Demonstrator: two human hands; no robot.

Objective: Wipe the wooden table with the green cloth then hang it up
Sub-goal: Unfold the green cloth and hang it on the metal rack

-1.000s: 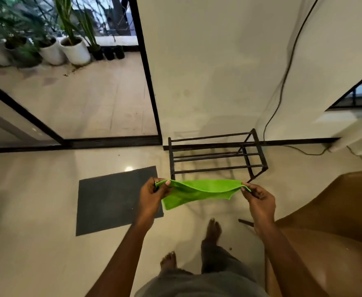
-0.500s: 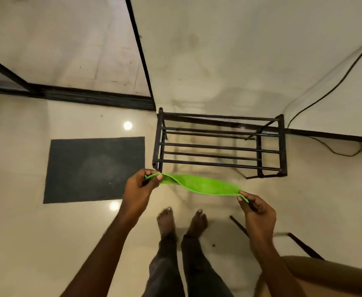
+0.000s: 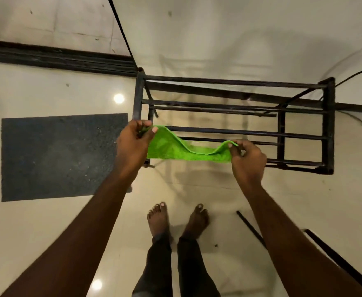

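A dark grey floor mat (image 3: 64, 156) lies on the glossy cream floor at the left, just beside the black metal rack (image 3: 328, 125). The left hand (image 3: 134, 144) pinches one top corner of the green cloth (image 3: 175, 150) between thumb and fingers, close to the rack's front left post. The cloth sags in a shallow curve between the hands and hangs over the rack's front rails; whether it touches them cannot be told. The right hand (image 3: 248, 159) grips the opposite corner in the same pinch. The rack's rails hold nothing else. Below, two bare feet (image 3: 177, 218) stand on the floor, and a black cable (image 3: 360, 123) trails at the far right.
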